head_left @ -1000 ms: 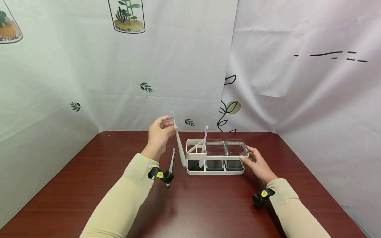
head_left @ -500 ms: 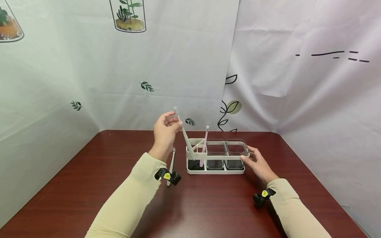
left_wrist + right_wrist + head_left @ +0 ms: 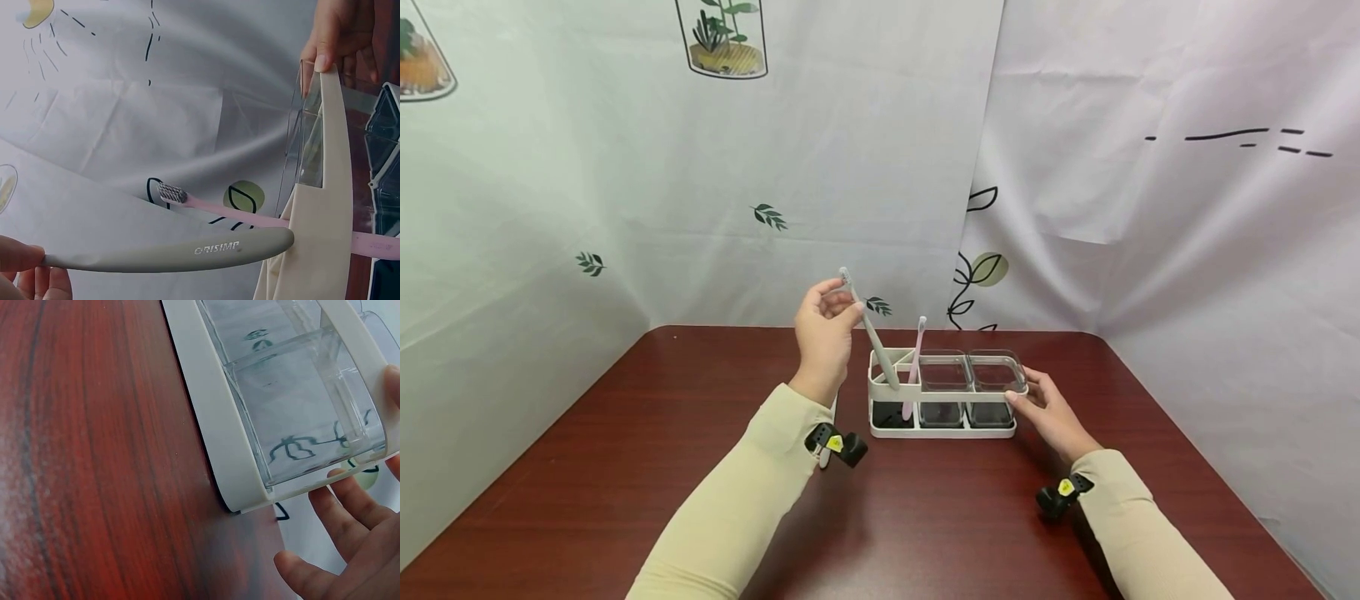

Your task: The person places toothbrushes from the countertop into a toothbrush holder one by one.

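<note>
My left hand (image 3: pixel 823 337) pinches a grey-green toothbrush (image 3: pixel 877 346) near its bristle head. It tilts, handle end down, at the left section of a white toothbrush holder (image 3: pixel 943 433). In the left wrist view, the rounded handle tip (image 3: pixel 278 240) overlaps the holder's upper rail (image 3: pixel 322 237); whether they touch I cannot tell. A pink toothbrush (image 3: pixel 917 346) leans upright in that section, bristles up. My right hand (image 3: pixel 1051 412) grips the holder's right end, thumb on the front rail and fingers behind.
Two clear cups (image 3: pixel 945 372) fill the holder's middle and right places. Another pale toothbrush (image 3: pixel 825 458) lies on the brown table (image 3: pixel 925 517), partly hidden by my left wrist. A white printed cloth (image 3: pixel 865 167) hangs behind the table.
My left hand has moved right with the grey-green toothbrush, bringing its handle end from beside the holder to over its left section. My right hand stays on the holder.
</note>
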`<state>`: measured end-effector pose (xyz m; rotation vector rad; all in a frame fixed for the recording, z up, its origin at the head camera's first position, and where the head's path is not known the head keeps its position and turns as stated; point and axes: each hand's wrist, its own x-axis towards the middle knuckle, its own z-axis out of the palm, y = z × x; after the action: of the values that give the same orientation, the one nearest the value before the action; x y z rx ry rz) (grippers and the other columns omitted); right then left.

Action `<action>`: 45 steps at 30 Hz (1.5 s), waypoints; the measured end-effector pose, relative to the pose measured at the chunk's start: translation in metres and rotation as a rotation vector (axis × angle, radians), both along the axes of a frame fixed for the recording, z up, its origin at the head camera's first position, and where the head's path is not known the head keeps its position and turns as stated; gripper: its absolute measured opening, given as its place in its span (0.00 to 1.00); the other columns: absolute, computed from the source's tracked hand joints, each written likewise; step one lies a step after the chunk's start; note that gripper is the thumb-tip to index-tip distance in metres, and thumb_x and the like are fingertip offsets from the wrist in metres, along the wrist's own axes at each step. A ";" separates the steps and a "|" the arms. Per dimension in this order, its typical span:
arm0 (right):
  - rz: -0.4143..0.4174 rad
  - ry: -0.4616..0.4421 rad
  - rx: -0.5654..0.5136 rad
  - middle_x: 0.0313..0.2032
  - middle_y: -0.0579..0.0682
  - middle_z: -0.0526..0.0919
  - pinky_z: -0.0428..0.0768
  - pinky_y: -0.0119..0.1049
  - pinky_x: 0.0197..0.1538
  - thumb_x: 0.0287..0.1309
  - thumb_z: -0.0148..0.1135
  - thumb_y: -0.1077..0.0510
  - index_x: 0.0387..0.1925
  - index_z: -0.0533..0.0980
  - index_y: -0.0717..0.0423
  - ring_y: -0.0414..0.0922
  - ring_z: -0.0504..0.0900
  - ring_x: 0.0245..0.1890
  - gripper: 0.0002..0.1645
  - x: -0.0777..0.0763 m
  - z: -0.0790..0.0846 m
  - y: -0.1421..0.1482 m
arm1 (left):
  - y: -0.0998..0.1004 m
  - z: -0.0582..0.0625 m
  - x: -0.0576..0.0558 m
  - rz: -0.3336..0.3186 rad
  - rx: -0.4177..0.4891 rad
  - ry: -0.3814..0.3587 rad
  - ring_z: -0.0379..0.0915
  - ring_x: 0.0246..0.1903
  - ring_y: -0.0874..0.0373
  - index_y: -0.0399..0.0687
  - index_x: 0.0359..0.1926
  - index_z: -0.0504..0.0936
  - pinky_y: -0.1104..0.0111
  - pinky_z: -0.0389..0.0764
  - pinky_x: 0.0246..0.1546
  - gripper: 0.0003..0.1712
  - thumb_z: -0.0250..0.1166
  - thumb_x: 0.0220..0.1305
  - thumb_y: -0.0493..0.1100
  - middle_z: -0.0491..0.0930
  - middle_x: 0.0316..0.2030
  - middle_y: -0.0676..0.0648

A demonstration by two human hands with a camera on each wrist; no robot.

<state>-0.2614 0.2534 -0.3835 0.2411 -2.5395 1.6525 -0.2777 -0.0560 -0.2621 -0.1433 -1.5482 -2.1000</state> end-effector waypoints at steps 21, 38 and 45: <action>0.001 -0.002 -0.006 0.66 0.67 0.62 0.69 0.54 0.62 0.68 0.57 0.50 0.72 0.50 0.59 0.61 0.66 0.64 0.41 -0.001 -0.001 0.000 | 0.017 -0.008 -0.009 0.079 -0.095 0.075 0.74 0.37 0.56 0.32 0.51 0.76 0.74 0.77 0.38 0.21 0.64 0.54 0.21 0.77 0.37 0.40; 0.005 0.008 -0.019 0.65 0.67 0.63 0.73 0.37 0.57 0.68 0.57 0.51 0.72 0.51 0.58 0.59 0.68 0.63 0.39 -0.001 -0.002 0.001 | 0.030 -0.019 -0.010 0.006 -0.263 0.065 0.76 0.43 0.47 0.35 0.52 0.76 0.66 0.80 0.42 0.20 0.63 0.57 0.24 0.77 0.41 0.34; 0.004 0.008 -0.025 0.66 0.67 0.63 0.73 0.33 0.55 0.68 0.57 0.52 0.71 0.51 0.59 0.59 0.68 0.63 0.39 -0.001 -0.002 0.001 | 0.035 -0.026 -0.013 0.013 -0.311 0.053 0.76 0.42 0.47 0.34 0.51 0.77 0.65 0.80 0.39 0.20 0.64 0.56 0.24 0.78 0.39 0.37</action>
<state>-0.2627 0.2545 -0.3852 0.2503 -2.5125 1.6810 -0.2908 -0.0213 -0.2879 -0.2951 -1.8282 -1.8182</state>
